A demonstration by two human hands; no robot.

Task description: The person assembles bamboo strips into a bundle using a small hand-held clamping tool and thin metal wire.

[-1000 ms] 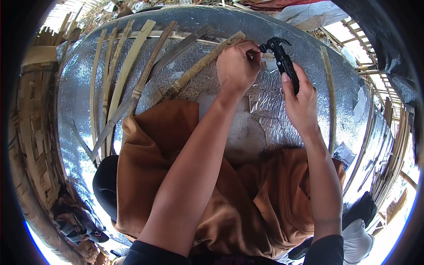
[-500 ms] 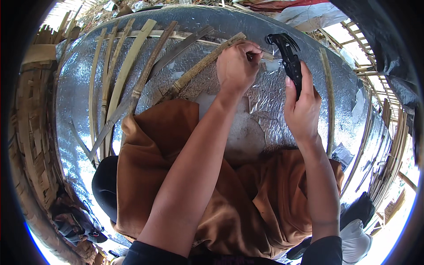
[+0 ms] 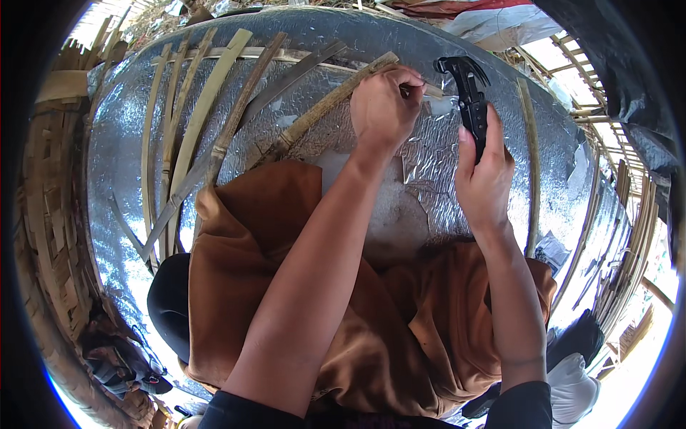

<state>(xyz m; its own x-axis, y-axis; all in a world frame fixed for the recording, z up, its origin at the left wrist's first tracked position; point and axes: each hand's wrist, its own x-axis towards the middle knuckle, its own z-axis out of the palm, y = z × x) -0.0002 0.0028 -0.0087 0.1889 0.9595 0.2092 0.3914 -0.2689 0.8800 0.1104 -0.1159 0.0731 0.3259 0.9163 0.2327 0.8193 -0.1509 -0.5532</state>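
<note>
My right hand (image 3: 487,175) is wrapped round the handle of a black claw hammer (image 3: 469,96), with the thumb along its side and the hammer head pointing up and left. Just left of it, my left hand (image 3: 386,106) is closed in a pinch, low over the silver foil sheet. What the fingertips hold is too small to make out. Beside and partly under this hand runs a bamboo strip (image 3: 325,107), slanting down to the left. A crosswise bamboo strip (image 3: 286,56) passes behind it, and its right end shows past my fingertips.
Several bamboo slats (image 3: 214,100) lie on the foil sheet (image 3: 493,214) at the left, and one upright slat (image 3: 530,164) at the right. Brown cloth (image 3: 264,236) covers my lap. Woven bamboo (image 3: 61,193) stands along the left edge. Black plastic (image 3: 622,64) hangs at the upper right.
The hammer and my right hand have shifted slightly left and down, and the hammer is a little more upright. My left hand keeps its place.
</note>
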